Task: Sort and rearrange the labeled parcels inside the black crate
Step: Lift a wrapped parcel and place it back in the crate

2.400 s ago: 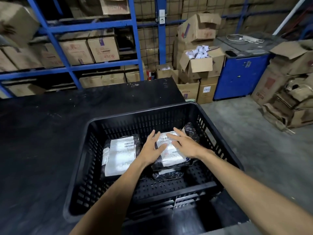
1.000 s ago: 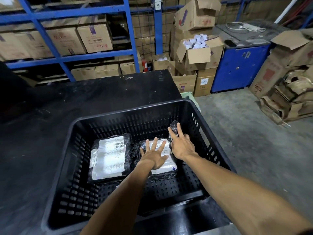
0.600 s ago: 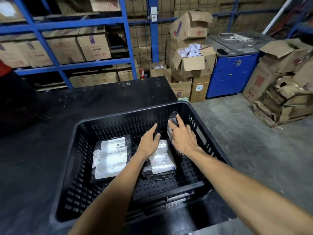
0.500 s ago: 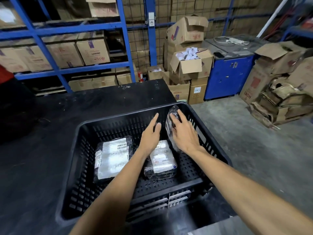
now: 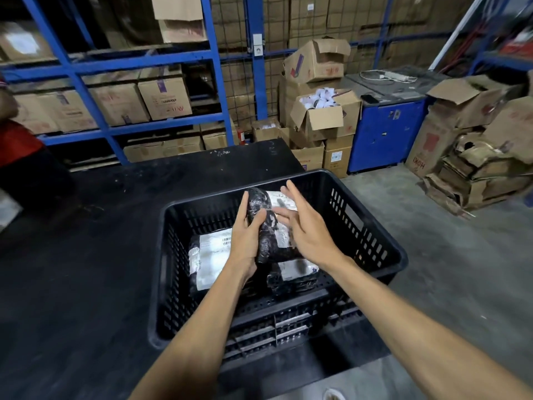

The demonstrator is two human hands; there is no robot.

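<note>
A black slotted crate [image 5: 372, 232] stands on the dark table. Above its middle I hold a black-wrapped parcel with a white label [image 5: 269, 226], lifted off the crate floor. My left hand [image 5: 246, 238] grips its left side with the thumb across the front. My right hand [image 5: 305, 226] rests against its right side with the fingers spread. Two more labeled parcels lie flat on the crate floor: a wide one [image 5: 209, 255] at the left and a smaller one [image 5: 294, 274] under the lifted parcel.
The black table [image 5: 86, 255] stretches left and behind the crate. Blue racking [image 5: 121, 62] with cartons stands behind it. Open cardboard boxes [image 5: 323, 111], a blue cabinet [image 5: 386, 134] and flattened cartons [image 5: 473, 174] sit on the concrete floor at right. A person in red [image 5: 17, 140] is at far left.
The third parcel, which stood against the crate's right wall, has come up above the middle of the crate. My left hand has closed on it and my right hand moved beside it.
</note>
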